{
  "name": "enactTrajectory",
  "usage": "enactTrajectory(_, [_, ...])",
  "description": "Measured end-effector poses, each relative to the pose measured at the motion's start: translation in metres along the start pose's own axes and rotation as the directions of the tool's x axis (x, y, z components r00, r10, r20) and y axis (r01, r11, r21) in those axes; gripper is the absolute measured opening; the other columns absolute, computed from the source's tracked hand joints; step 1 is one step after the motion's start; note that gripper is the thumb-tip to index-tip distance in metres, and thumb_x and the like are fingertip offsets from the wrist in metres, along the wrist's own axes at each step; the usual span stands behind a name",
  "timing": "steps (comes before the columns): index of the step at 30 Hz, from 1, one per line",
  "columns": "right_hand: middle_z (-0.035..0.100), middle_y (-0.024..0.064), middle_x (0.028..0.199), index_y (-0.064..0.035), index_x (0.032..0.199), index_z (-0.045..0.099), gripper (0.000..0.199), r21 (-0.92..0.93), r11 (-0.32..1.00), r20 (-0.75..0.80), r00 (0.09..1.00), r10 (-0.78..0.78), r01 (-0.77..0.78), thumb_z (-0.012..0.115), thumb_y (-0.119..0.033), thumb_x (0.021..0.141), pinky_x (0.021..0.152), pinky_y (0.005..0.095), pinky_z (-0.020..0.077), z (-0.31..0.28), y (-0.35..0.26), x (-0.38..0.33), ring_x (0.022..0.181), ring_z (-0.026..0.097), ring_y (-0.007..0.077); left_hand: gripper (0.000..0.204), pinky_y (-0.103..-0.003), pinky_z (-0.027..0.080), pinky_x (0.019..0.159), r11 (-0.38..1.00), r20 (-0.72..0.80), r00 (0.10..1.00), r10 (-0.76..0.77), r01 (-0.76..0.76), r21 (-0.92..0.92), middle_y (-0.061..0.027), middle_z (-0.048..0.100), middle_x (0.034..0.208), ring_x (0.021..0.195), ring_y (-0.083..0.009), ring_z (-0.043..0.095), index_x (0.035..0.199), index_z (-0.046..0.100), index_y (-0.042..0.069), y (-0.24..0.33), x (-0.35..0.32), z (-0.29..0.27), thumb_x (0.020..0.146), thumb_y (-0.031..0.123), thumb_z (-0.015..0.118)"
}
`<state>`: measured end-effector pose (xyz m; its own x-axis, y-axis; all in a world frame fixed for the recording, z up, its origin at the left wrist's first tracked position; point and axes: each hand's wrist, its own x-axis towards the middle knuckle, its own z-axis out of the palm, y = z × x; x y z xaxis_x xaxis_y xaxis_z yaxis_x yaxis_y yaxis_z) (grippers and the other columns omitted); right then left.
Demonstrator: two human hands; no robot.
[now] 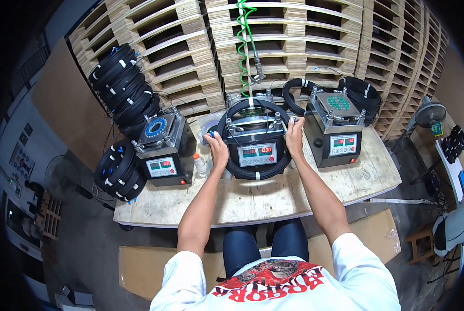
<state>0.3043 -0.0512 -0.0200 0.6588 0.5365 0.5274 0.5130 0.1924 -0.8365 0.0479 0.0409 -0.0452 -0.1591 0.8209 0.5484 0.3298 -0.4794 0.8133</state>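
Note:
A large coil of black cable (241, 172) with white ties is tilted upright in front of the middle dark machine (258, 154), whose display panel shows through the ring. My left hand (217, 150) grips the coil's left side, and a small blue end sticks out at its fingers. On the opposite side my right hand (294, 137) is closed around the coil, with another blue tip by the thumb. Metal posts and the top plate of the middle machine are partly hidden behind the coil's upper arc.
Similar machines stand left (162, 150) and right (338, 140) on the wooden table (242, 205). Stacked black coils (123, 88) rise at the left; more coils (360, 96) lie at back right. A small orange-capped bottle (200, 165) is near my left forearm. A green air hose (241, 57) hangs above.

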Motion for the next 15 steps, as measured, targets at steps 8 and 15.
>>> enactTrajectory(8, [0.058, 0.0263, 0.084, -0.0019, 0.111, 0.038, 0.026, 0.065, 0.992, -0.077, 0.992, -0.103, 0.108, 0.040, -0.028, 0.108, 0.072, 0.0530, 0.0437, -0.021, -0.044, 0.022, 0.081, 0.060, 0.0484, 0.035, -0.050, 0.039, 0.091, 0.996, 0.010, 0.996, 0.085, -0.085, -0.041, -0.0310, 0.051, 0.108, 0.102, -0.0466, 0.052, 0.118, 0.034, -0.004, 0.083, 0.015, -0.028, 0.109, 0.030, 0.036])
enactTrajectory(15, [0.052, 0.0286, 0.083, -0.0005, 0.107, 0.036, 0.028, -0.014, 1.000, 0.106, 0.994, 0.017, -0.016, 0.036, -0.028, 0.109, 0.072, 0.0520, 0.0423, -0.097, -0.074, -0.094, 0.082, 0.055, 0.0518, 0.028, -0.049, 0.043, 0.088, 0.988, 0.064, 0.986, 0.151, -0.153, 0.019, -0.0310, 0.055, 0.111, 0.101, -0.0470, 0.056, 0.124, 0.041, -0.003, 0.098, -0.093, -0.107, 0.108, 0.020, 0.037])
